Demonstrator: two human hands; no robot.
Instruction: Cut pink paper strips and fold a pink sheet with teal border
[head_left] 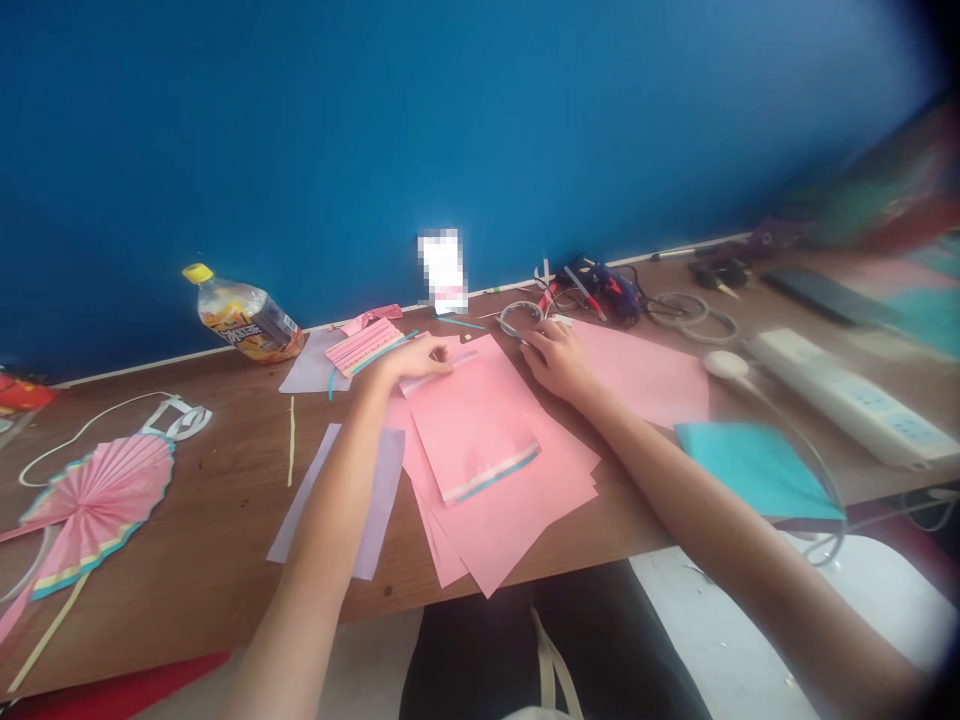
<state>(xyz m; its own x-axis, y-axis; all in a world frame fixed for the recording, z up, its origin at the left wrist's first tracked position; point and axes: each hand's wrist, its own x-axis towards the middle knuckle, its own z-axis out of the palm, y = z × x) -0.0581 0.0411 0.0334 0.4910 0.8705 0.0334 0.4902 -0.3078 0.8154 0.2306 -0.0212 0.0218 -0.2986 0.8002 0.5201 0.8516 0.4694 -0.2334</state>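
My left hand (426, 357) rests at the far left edge of a pink paper sheet (465, 420), beside a pale strip along that edge. Its fingers are bent and close together; whatever they hold is hidden. White and blue strips run along the sheet's near edge. Beneath lie more pink sheets (487, 545), fanned out unevenly. To the right, my right hand (556, 358) is low over the table, fingers curved and slightly apart, just by a roll of tape (520, 319). I cannot tell whether it touches the roll. A pleated pink paper (365, 347) lies left of my left hand.
A pink folded fan (105, 500) and a drink bottle (247, 315) are on the left. Lilac paper (379, 500) lies under my left forearm. At right are turquoise paper (754, 470), a power strip (855, 395) with a cable, and more tape rolls (709, 320).
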